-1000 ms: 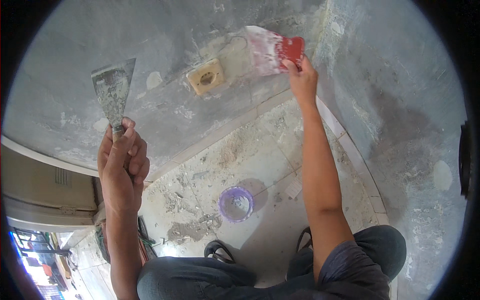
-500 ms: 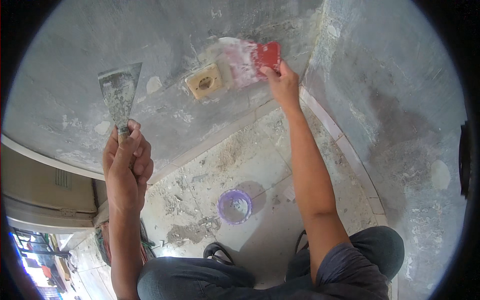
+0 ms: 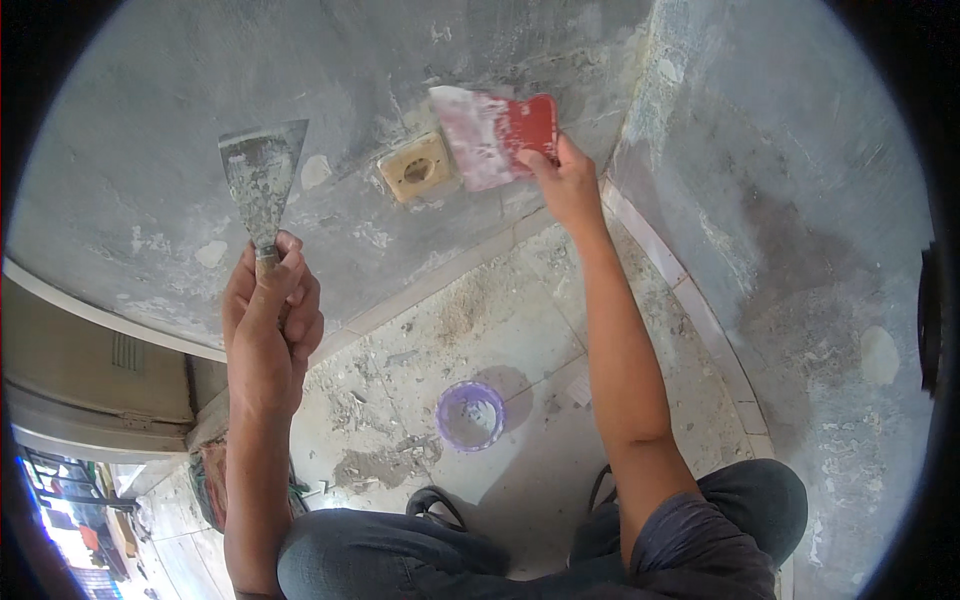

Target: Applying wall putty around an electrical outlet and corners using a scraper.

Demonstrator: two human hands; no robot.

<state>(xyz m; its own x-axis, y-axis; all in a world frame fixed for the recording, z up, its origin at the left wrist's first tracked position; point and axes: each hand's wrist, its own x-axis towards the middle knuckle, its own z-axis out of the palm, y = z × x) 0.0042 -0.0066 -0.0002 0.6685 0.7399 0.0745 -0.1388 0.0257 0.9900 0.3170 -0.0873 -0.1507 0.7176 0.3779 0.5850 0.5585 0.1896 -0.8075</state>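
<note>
Left hand curled round metal scraper, handle mostly hidden, right hand pinching red spreader, partly hidden behind it

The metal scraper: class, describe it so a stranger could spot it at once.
Find the grey wall with the yellowed socket. To the socket's left, the left hand grips the metal scraper, its blade toward the picture's top. Unlike the red scraper in the right hand, it has a grey blade tapering to a slim neck.
</note>
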